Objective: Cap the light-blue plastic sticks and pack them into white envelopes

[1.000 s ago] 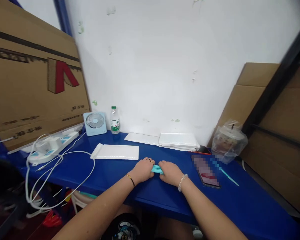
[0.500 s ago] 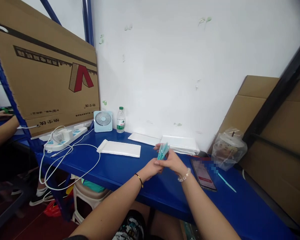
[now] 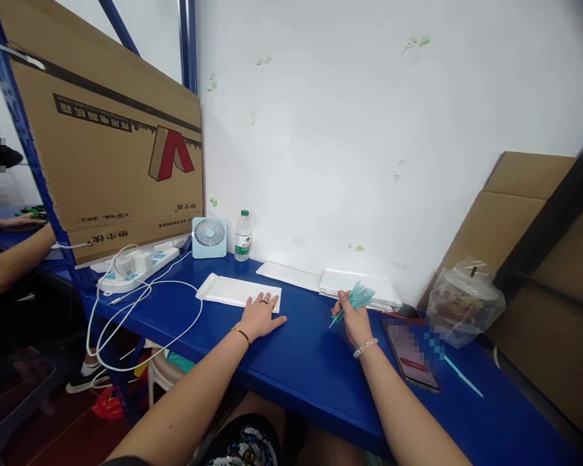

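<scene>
My left hand (image 3: 262, 317) lies with its fingers spread over the right end of a flat white padded envelope (image 3: 223, 289) on the blue table (image 3: 291, 362). Closed around a bunch of slim teal plastic sticks (image 3: 361, 296), my right hand (image 3: 354, 317) is just above the table, in front of a stack of white envelopes (image 3: 364, 283). The sticks fan out above the fingers, and a thin end pokes out below on the left. A similar teal stick (image 3: 464, 377) lies alone at the right.
A phone (image 3: 411, 356) rests right of my right hand, near a bagged drink cup (image 3: 466, 301). Along the back stand a small blue fan (image 3: 209, 237) and a water bottle (image 3: 243, 237). A white cable (image 3: 143, 366) loops from a power strip (image 3: 146, 270) over the front edge. A co-worker's arm (image 3: 22, 259) shows at far left.
My hands, together at the teal sticks before, have parted. The left let go and moved left onto the envelope; the right moved right with the bunch. The view shifted slightly left.
</scene>
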`<action>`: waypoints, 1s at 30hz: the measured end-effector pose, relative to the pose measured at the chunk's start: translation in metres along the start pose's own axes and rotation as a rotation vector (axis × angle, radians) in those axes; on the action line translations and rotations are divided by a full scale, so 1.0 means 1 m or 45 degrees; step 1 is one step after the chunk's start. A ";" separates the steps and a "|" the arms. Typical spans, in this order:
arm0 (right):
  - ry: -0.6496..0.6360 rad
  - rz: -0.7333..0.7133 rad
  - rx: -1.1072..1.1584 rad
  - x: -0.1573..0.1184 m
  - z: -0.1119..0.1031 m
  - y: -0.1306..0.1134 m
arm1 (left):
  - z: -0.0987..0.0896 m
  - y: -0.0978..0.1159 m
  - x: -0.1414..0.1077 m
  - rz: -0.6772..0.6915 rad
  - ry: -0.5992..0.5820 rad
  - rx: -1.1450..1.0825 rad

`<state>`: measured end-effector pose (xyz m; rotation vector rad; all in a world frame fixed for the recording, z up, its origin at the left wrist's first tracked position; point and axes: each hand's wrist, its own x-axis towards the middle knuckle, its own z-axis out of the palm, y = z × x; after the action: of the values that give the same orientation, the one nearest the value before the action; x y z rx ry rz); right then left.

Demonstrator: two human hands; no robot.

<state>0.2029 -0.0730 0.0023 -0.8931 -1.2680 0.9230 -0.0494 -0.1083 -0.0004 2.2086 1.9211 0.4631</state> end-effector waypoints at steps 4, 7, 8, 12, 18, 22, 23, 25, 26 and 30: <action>-0.169 0.070 -0.134 0.000 -0.005 0.001 | -0.005 -0.007 -0.020 0.134 -0.011 -0.042; -0.199 0.057 -0.109 0.000 -0.007 -0.004 | -0.014 -0.004 -0.035 0.200 0.020 -0.125; -0.187 0.068 -0.060 0.000 -0.008 -0.006 | -0.017 -0.003 -0.039 0.222 0.026 -0.176; -0.166 0.264 0.157 0.000 -0.013 -0.007 | -0.022 -0.007 -0.047 0.232 -0.089 -0.465; -0.091 0.410 0.388 0.001 -0.015 -0.007 | -0.017 -0.003 -0.049 0.083 -0.038 -0.449; -0.025 0.317 0.416 0.001 -0.010 -0.010 | -0.009 0.021 -0.040 -0.106 0.006 -0.036; -0.022 0.290 0.375 0.001 -0.010 -0.011 | -0.008 0.027 -0.036 -0.148 -0.035 0.019; -0.022 0.269 0.281 0.000 -0.011 -0.014 | -0.009 0.034 -0.029 -0.162 -0.083 0.080; -0.023 0.274 0.257 0.000 -0.012 -0.015 | -0.010 0.036 -0.026 -0.135 -0.088 0.096; -0.021 0.287 0.368 -0.002 -0.015 -0.024 | -0.022 0.034 -0.019 0.096 -0.097 0.096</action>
<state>0.2191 -0.0843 0.0219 -0.8089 -1.0274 1.2593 -0.0273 -0.1337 0.0290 2.3164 1.8515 0.3170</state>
